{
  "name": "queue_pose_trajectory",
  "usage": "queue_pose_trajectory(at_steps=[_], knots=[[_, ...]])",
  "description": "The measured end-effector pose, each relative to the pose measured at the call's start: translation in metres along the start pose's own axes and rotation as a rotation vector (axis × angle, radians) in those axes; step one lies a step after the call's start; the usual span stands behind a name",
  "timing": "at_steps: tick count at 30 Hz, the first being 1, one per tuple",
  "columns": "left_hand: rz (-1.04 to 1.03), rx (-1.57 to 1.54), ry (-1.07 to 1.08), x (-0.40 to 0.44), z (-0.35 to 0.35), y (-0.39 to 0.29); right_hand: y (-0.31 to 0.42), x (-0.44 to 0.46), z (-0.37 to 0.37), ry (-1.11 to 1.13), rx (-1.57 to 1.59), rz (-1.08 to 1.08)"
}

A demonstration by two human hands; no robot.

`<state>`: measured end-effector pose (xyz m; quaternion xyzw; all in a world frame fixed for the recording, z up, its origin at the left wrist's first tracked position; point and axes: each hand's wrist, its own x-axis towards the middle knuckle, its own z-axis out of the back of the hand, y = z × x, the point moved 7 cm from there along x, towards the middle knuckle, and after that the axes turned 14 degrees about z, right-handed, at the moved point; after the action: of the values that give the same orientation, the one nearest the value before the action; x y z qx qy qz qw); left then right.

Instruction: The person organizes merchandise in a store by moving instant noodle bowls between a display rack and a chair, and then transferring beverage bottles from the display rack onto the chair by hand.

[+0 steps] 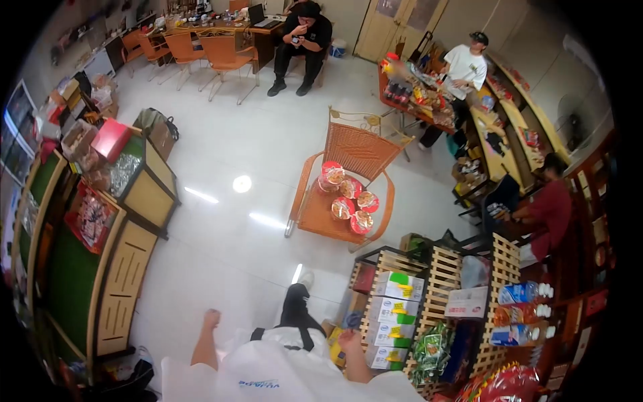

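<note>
My left hand (211,319) hangs low over the tiled floor, its fingers curled closed with nothing seen in them. Close to the wooden shelf stands my right hand (349,340), also curled, with no object visible in it. Beside that hand is a stack of white-and-green boxes (395,311). Ahead of me a woven orange armchair (318,213) bears several red-rimmed instant noodle cups (362,222) on its seat. One of my legs (295,311) is stretched forward between the chair and me.
Slatted shelves (435,275) carry bottles (522,315) and green packets (432,352) at my right. A green-lined display stand (60,288) is at left. One person (305,43) sits at the back; others stand by a loaded table (408,87) and crouch by the right shelves.
</note>
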<state>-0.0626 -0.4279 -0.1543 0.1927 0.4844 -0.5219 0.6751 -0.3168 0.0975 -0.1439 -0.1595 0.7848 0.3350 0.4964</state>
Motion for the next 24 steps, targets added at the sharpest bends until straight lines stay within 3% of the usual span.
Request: queue_pose_trajectory(at_steps=[1, 2, 3, 4, 5, 8, 9, 11, 13, 15, 16, 17, 20, 22, 24], knots=[[-0.435, 0.326, -0.239, -0.006, -0.013, -0.047, 0.002, 0.006, -0.022, -0.059, 0.011, -0.012], [-0.481, 0.359, -0.198, -0.033, -0.029, -0.089, 0.012, 0.018, -0.053, -0.104, 0.018, -0.016], [-0.598, 0.398, -0.186, -0.051, -0.046, -0.128, 0.02, 0.05, -0.082, 0.121, 0.031, -0.039], [-0.567, 0.49, -0.136, -0.053, -0.065, -0.165, 0.02, 0.069, -0.095, 0.328, 0.052, -0.059], [-0.556, 0.451, -0.044, -0.063, -0.081, -0.202, 0.036, 0.044, -0.13, -0.044, -0.107, 0.04], [-0.667, 0.387, 0.059, -0.095, -0.135, -0.333, 0.073, 0.049, -0.239, 0.259, -0.148, 0.023], [-0.79, 0.324, 0.095, -0.114, -0.147, -0.372, 0.091, 0.041, -0.27, 0.28, -0.174, 0.086], [-0.837, 0.202, 0.16, -0.139, -0.171, -0.432, 0.122, 0.002, -0.33, 0.295, -0.197, 0.142], [-0.793, 0.114, 0.252, -0.143, -0.198, -0.478, 0.163, -0.028, -0.391, 0.477, -0.331, 0.415], [-0.823, 0.048, 0.225, -0.161, -0.207, -0.527, 0.178, -0.019, -0.411, 0.444, -0.325, 0.429], [-1.002, 0.06, 0.078, -0.155, -0.211, -0.549, 0.186, -0.018, -0.41, 0.411, -0.337, 0.436], [-1.022, 0.024, 0.03, -0.149, -0.218, -0.573, 0.19, -0.01, -0.41, 0.391, -0.334, 0.425], [-0.9, -0.109, 0.001, -0.108, -0.249, -0.638, 0.198, -0.001, -0.435, 0.29, -0.357, 0.364], [-1.017, -0.082, -0.032, -0.096, -0.271, -0.678, 0.2, 0.01, -0.467, 0.33, -0.458, 0.321], [-0.933, 0.026, 0.063, -0.064, -0.303, -0.703, 0.208, 0.026, -0.509, 0.337, -0.728, 0.475]])
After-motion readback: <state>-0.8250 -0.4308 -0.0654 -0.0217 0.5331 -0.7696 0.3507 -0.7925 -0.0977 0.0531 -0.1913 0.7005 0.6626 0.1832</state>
